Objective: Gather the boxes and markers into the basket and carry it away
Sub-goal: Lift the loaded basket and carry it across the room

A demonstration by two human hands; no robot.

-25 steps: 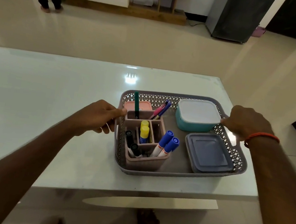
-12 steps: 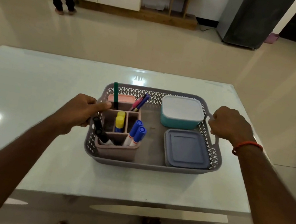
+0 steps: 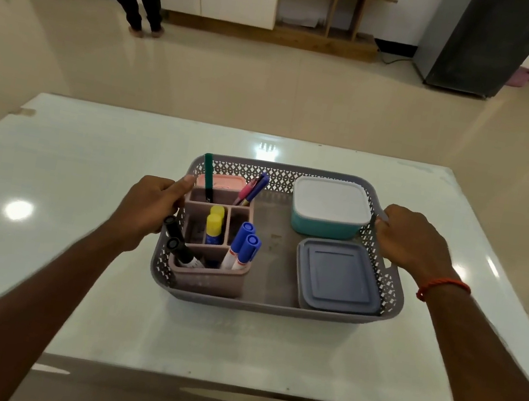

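One grey lattice basket (image 3: 274,306) sits on the table (image 3: 51,184), at 12 o'clock from the wearer. In it are two lidded boxes: a teal one with a white lid (image 3: 329,209) and a grey-blue one (image 3: 339,276). One pink divided organizer (image 3: 209,276) holds two blue-capped markers (image 3: 243,245), two black markers (image 3: 176,243), two yellow-capped ones (image 3: 214,223), one green pen (image 3: 207,174) and a pink-and-blue pair (image 3: 252,189). Two hands grip the basket, left (image 3: 147,209) and right (image 3: 415,245).
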